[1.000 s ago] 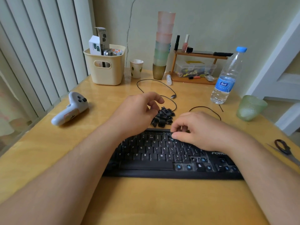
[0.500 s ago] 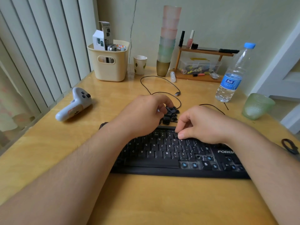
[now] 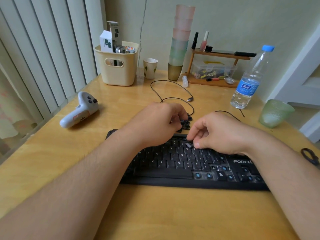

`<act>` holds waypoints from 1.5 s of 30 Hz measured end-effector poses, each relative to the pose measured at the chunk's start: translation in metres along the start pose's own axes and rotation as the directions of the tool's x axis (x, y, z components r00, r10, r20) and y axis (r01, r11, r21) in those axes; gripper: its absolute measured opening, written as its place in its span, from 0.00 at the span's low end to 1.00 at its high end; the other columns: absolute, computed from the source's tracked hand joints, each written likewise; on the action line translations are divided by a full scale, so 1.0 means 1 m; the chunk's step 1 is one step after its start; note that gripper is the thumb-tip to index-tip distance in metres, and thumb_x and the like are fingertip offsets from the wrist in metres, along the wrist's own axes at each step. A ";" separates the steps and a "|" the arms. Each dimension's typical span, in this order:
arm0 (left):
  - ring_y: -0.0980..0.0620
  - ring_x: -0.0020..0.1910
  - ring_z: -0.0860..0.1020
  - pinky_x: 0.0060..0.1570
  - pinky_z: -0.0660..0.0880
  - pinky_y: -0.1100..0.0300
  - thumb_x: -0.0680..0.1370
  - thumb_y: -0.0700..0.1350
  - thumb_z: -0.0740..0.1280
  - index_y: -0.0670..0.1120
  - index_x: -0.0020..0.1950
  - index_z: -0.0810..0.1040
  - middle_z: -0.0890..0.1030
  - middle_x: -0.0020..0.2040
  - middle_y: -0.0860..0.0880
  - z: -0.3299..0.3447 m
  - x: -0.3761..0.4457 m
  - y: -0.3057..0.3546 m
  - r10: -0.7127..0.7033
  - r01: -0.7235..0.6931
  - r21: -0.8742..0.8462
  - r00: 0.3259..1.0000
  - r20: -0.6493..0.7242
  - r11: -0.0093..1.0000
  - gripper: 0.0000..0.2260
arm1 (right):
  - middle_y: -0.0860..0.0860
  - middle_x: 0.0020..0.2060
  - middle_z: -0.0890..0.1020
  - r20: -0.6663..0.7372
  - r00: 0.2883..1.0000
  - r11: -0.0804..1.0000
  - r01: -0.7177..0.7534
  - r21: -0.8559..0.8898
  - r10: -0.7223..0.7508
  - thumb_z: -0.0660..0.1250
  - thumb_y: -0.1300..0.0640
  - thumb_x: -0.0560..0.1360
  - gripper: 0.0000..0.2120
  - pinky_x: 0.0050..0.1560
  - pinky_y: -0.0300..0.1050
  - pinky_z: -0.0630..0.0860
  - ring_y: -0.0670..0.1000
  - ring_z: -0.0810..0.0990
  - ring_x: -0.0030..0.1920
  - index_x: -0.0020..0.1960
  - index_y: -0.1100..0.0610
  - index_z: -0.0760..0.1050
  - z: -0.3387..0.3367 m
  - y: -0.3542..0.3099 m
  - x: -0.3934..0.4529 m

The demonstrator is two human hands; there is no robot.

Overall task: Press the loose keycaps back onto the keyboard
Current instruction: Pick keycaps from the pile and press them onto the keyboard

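Observation:
A black keyboard point(image 3: 180, 168) lies on the wooden desk in front of me, with several bare blue switches showing at its lower right. A small pile of loose black keycaps point(image 3: 186, 124) sits just behind its top edge. My left hand point(image 3: 155, 123) reaches over the keyboard into the pile, fingers curled among the keycaps; what they hold is hidden. My right hand point(image 3: 220, 132) hovers over the number row, thumb and fingers pinching a tilted keycap point(image 3: 189, 144) above the O and P keys.
A black cable point(image 3: 173, 90) loops behind the pile. A white game controller point(image 3: 81, 110) lies to the left, a cream bin point(image 3: 119, 66) and stacked cups point(image 3: 180, 42) at the back. A water bottle point(image 3: 249, 82), green glass point(image 3: 275, 112) and scissors point(image 3: 310, 156) stand to the right.
My left hand has moved forward onto the keycap pile and curled into it. My right hand has lifted slightly, now pinching a tilted keycap over the number row.

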State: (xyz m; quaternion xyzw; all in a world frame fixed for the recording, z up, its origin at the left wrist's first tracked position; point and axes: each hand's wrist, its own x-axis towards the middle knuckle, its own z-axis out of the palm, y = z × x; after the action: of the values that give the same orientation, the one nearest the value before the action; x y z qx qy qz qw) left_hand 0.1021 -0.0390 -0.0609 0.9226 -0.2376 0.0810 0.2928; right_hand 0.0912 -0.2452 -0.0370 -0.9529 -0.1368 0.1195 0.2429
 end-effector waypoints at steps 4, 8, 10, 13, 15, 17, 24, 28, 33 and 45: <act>0.62 0.43 0.77 0.42 0.70 0.66 0.79 0.50 0.72 0.58 0.51 0.82 0.80 0.42 0.59 -0.001 -0.004 0.006 0.013 -0.017 0.024 0.985 0.172 1.000 0.02 | 0.43 0.40 0.86 -0.026 1.000 1.000 0.006 0.008 -0.006 0.74 0.63 0.77 0.12 0.50 0.47 0.80 0.41 0.80 0.37 0.47 0.45 0.85 -0.001 0.003 -0.002; 0.61 0.43 0.76 0.41 0.70 0.63 0.79 0.49 0.71 0.57 0.49 0.80 0.79 0.42 0.57 -0.001 -0.004 0.008 -0.016 0.005 0.055 0.978 0.210 0.998 0.02 | 0.42 0.40 0.84 -0.025 0.999 0.999 0.031 -0.020 -0.032 0.74 0.53 0.78 0.06 0.46 0.43 0.76 0.42 0.79 0.38 0.50 0.42 0.85 0.001 0.001 -0.004; 0.60 0.43 0.75 0.40 0.69 0.62 0.80 0.48 0.70 0.57 0.50 0.79 0.79 0.42 0.57 -0.002 -0.003 0.007 -0.026 0.016 0.056 0.981 0.192 0.998 0.03 | 0.39 0.39 0.83 0.005 0.999 0.996 0.054 -0.070 -0.053 0.75 0.50 0.77 0.06 0.42 0.39 0.74 0.42 0.77 0.36 0.51 0.40 0.85 0.003 -0.001 -0.005; 0.60 0.43 0.76 0.42 0.71 0.61 0.81 0.47 0.69 0.56 0.52 0.78 0.78 0.42 0.57 -0.004 -0.003 0.006 -0.039 0.034 0.036 0.988 0.149 0.999 0.03 | 0.29 0.36 0.80 -0.005 0.998 0.992 0.061 -0.115 -0.062 0.75 0.50 0.77 0.05 0.34 0.30 0.70 0.36 0.78 0.37 0.50 0.40 0.85 0.005 -0.002 -0.006; 0.60 0.44 0.76 0.42 0.72 0.61 0.81 0.47 0.69 0.56 0.53 0.78 0.79 0.43 0.57 -0.004 -0.003 0.005 -0.047 0.044 0.025 0.991 0.129 0.999 0.04 | 0.31 0.37 0.82 -0.028 0.997 0.993 0.065 -0.096 -0.068 0.77 0.50 0.75 0.04 0.38 0.33 0.72 0.36 0.79 0.37 0.46 0.42 0.85 0.004 -0.001 -0.006; 0.60 0.43 0.76 0.42 0.71 0.61 0.81 0.46 0.69 0.56 0.52 0.78 0.79 0.42 0.57 -0.004 -0.003 0.005 -0.048 0.048 0.010 0.992 0.116 0.999 0.04 | 0.38 0.38 0.84 -0.038 0.998 0.998 0.049 -0.046 -0.051 0.79 0.52 0.73 0.04 0.45 0.42 0.79 0.40 0.81 0.37 0.44 0.45 0.85 0.004 0.000 -0.007; 0.63 0.39 0.76 0.40 0.69 0.70 0.79 0.48 0.74 0.56 0.49 0.81 0.82 0.42 0.57 -0.004 -0.003 0.007 -0.019 0.038 -0.146 0.991 0.132 0.989 0.04 | 0.56 0.38 0.85 -0.075 0.997 0.748 0.034 0.663 0.021 0.74 0.69 0.75 0.16 0.40 0.42 0.79 0.52 0.80 0.38 0.58 0.55 0.83 0.006 0.012 -0.010; 0.65 0.37 0.77 0.38 0.69 0.73 0.78 0.50 0.75 0.55 0.47 0.81 0.82 0.39 0.59 -0.002 -0.003 0.010 -0.010 0.039 -0.203 0.989 0.145 0.978 0.04 | 0.58 0.38 0.86 -0.106 0.992 0.644 0.033 0.765 0.074 0.70 0.70 0.77 0.12 0.38 0.37 0.81 0.51 0.85 0.37 0.57 0.59 0.83 0.014 0.015 -0.011; 0.60 0.44 0.83 0.51 0.79 0.59 0.81 0.48 0.72 0.53 0.49 0.82 0.86 0.43 0.55 0.000 -0.002 0.011 -0.029 0.074 -0.340 0.990 0.135 0.938 0.02 | 0.63 0.41 0.87 -0.090 0.993 0.610 0.026 0.792 0.075 0.68 0.65 0.80 0.04 0.33 0.38 0.81 0.54 0.86 0.34 0.52 0.63 0.82 0.011 0.011 -0.018; 0.55 0.45 0.84 0.49 0.80 0.62 0.78 0.44 0.76 0.52 0.50 0.83 0.87 0.45 0.51 0.000 -0.001 0.012 -0.032 0.054 -0.423 0.998 0.058 0.904 0.05 | 0.55 0.39 0.86 -0.174 0.978 0.616 0.069 0.785 0.111 0.69 0.61 0.81 0.04 0.31 0.37 0.76 0.51 0.84 0.34 0.47 0.59 0.79 0.018 0.007 -0.016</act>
State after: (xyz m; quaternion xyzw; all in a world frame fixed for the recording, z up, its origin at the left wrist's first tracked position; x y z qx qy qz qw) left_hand 0.0955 -0.0472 -0.0552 0.8435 -0.2364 -0.0022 0.4822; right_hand 0.0728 -0.2483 -0.0528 -0.7584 -0.0335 0.0711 0.6470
